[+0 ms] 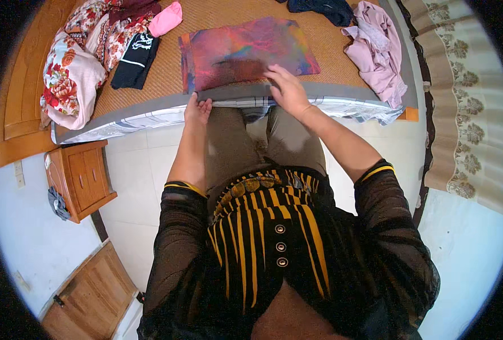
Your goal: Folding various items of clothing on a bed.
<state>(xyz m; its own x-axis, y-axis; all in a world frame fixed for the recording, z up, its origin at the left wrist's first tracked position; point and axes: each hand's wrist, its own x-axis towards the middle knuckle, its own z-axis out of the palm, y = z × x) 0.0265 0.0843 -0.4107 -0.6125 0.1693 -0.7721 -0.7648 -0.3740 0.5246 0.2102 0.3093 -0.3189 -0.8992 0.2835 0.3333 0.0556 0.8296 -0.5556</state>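
A multicoloured tie-dye cloth (251, 45), pink, purple and blue, lies folded into a flat rectangle on the woven mat, close to the bed's near edge. My left hand (198, 110) is at its near left corner, thumb raised and fingers loosely bent and apart; no cloth shows between them. Over the near right part of the cloth, my right hand (287, 89) has its fingers spread, the tips at the fabric. Whether they press on it I cannot tell.
The woven mat (149, 110) has a grey border. Floral clothing (70, 71), a black garment (133, 63) and a pink piece (166, 20) lie left. A pale pink garment (373, 54) and dark clothing (322, 8) lie right. A wooden nightstand (81, 178) stands left, a curtain (461, 102) hangs right.
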